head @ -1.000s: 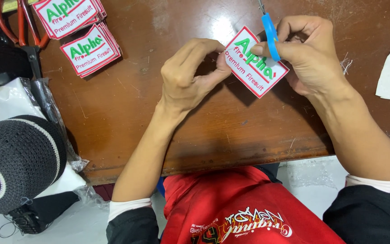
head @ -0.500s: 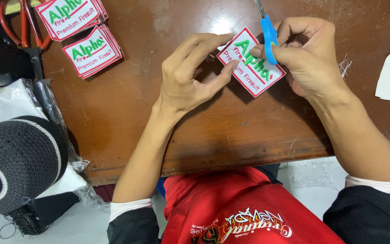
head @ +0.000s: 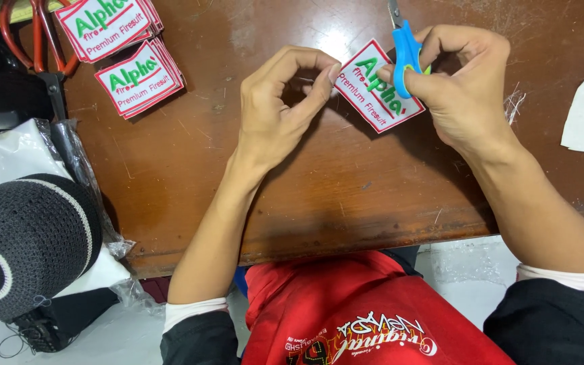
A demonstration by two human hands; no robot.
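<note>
One square label (head: 380, 93), white with a red border and green and red lettering, lies tilted on the brown table. The left hand's (head: 275, 111) fingertip touches its left corner, and the right hand's (head: 461, 88) fingers cover its right edge. Two stacks of the same labels (head: 119, 47) sit well away to the left of the left fingers, near the table's far corner.

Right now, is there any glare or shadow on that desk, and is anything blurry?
Head view: a pale glare patch shines on the desk just above the patch; both hands cast soft shadows on the wood below them; the picture is sharp, and the patch's edges are crisp.
</note>
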